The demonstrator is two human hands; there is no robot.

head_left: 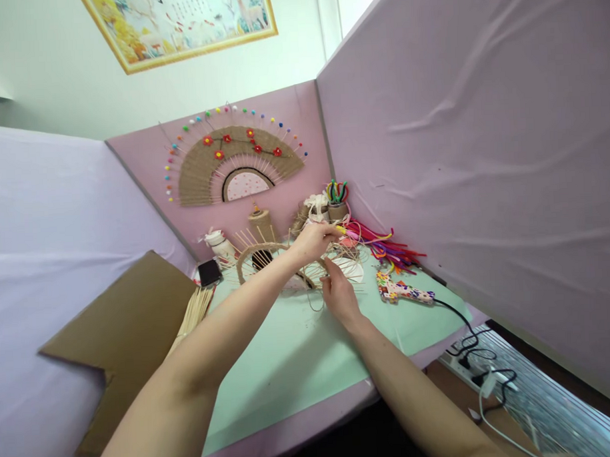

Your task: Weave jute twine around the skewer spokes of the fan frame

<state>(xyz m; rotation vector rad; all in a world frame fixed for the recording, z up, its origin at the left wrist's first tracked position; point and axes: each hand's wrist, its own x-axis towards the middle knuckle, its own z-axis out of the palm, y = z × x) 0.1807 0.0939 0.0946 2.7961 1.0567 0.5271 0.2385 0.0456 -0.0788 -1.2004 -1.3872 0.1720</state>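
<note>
A half-round fan frame [243,260] of thin wooden sticks, with a band of brown twine woven along its arc, stands on the table. My left hand [315,241] reaches across above its right part, fingers pinched together on what looks like a thin strand of twine [353,221]. Lower down, my right hand [340,294] is closed on the right end of the fan frame, thumb and fingers against its edge. Loose twine loops [315,307] hang below the frame. My left forearm hides part of the fan.
A finished fan [242,151] hangs on the back panel. A twine spool [259,223], white bottle [219,245], phone [209,272], and stick bundle [192,312] stand or lie left and behind. Pipe cleaners [390,249] and a corded glue gun [402,290] lie right; cardboard [129,341] leans left.
</note>
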